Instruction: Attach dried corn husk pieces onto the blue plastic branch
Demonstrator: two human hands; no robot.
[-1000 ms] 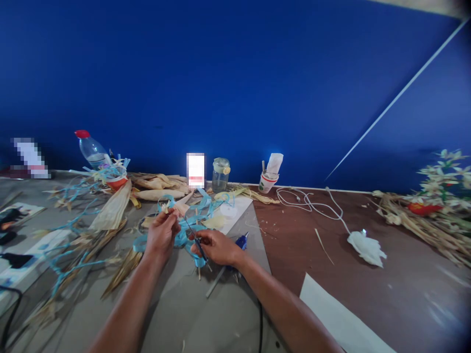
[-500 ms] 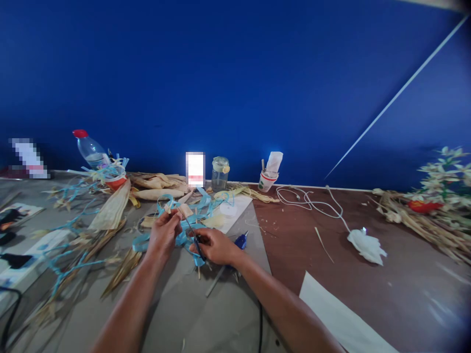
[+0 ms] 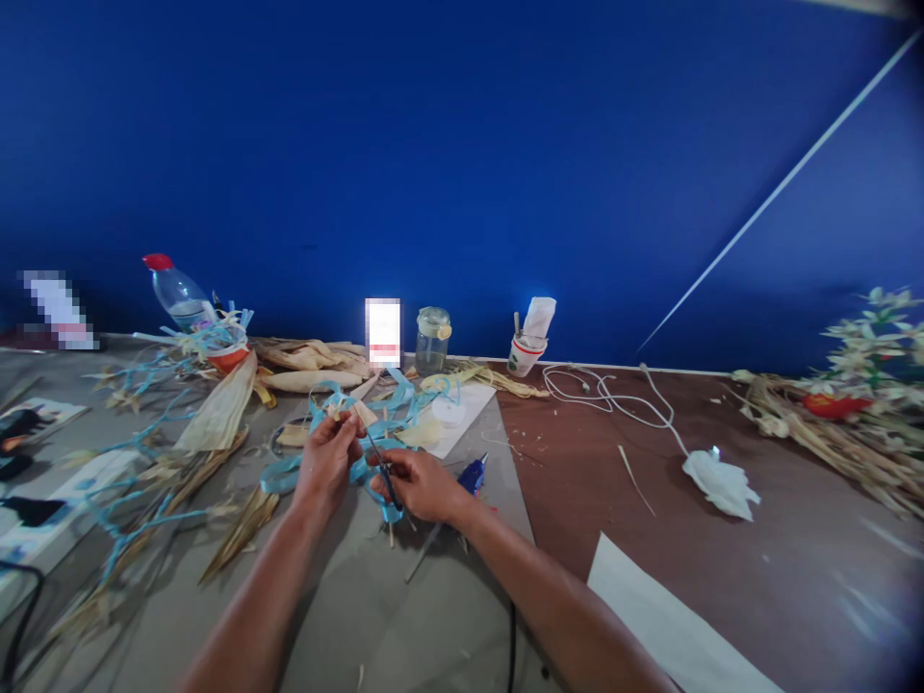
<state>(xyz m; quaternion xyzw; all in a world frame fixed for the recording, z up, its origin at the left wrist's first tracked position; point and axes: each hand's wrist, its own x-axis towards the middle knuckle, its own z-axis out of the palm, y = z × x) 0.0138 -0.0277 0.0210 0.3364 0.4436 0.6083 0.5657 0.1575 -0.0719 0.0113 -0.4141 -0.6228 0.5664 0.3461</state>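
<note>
My left hand (image 3: 326, 462) is closed in a pinch on a small piece of pale corn husk (image 3: 345, 412), held just above the table. My right hand (image 3: 417, 484) is wrapped round dark scissors (image 3: 380, 462), whose blades point up and left toward the pinched husk. Curls of light-blue ribbon (image 3: 375, 423) lie under and behind both hands. A blue glue gun (image 3: 472, 474) rests on the grey mat (image 3: 404, 616) just right of my right wrist.
Dried husks (image 3: 310, 361), a red-capped bottle (image 3: 177, 292), a glass jar (image 3: 432, 340) and a paper cup (image 3: 526, 356) line the blue wall. A white cable (image 3: 613, 399) and white husk flower (image 3: 720, 483) lie on the brown tabletop; a husk bouquet (image 3: 844, 414) sits far right.
Both hands have drifted slightly closer together and a little farther from me; the scissor blades sit nearer the pinched husk. Nothing else has moved.
</note>
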